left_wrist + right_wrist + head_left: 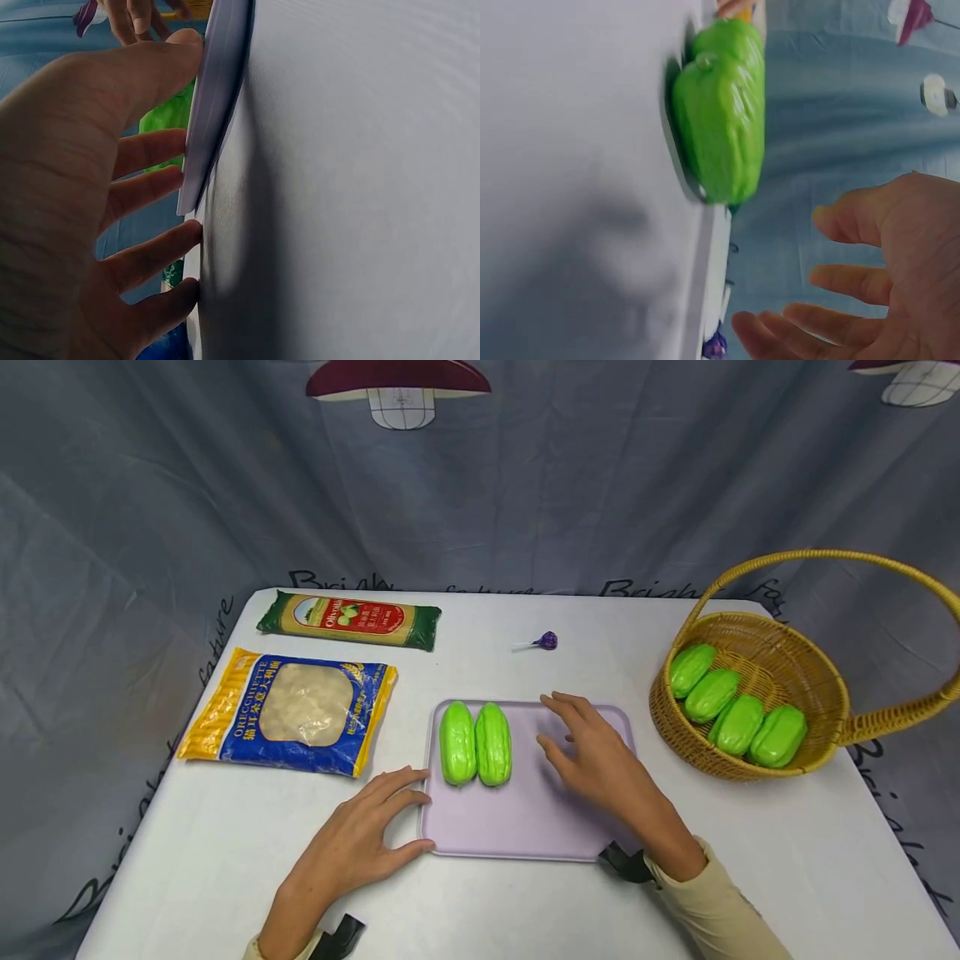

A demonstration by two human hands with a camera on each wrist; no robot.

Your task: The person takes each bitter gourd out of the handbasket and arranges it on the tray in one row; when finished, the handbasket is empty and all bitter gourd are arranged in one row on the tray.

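A light purple tray point(555, 835) lies on the table in the head view. Two glossy, ribbed green vegetables point(457, 743) lie side by side, lengthwise, on its left half. My left hand point(360, 835) is at the tray's left edge, thumb by the near corner and fingers spread; in the left wrist view, its thumb and some fingertips meet the tray rim point(210, 105). Above the tray's right half, my right hand point(600, 768) hovers with fingers spread and nothing in it. The right wrist view shows that hand apart from the green vegetables point(724, 112).
A wicker basket point(675, 743) with a tall handle stands at the right, holding several more green vegetables point(712, 696). At the left lie a blue and yellow orecchiette pasta bag point(300, 714) and a green-ended pasta packet point(352, 618). A purple lollipop point(548, 641) lies behind the tray.
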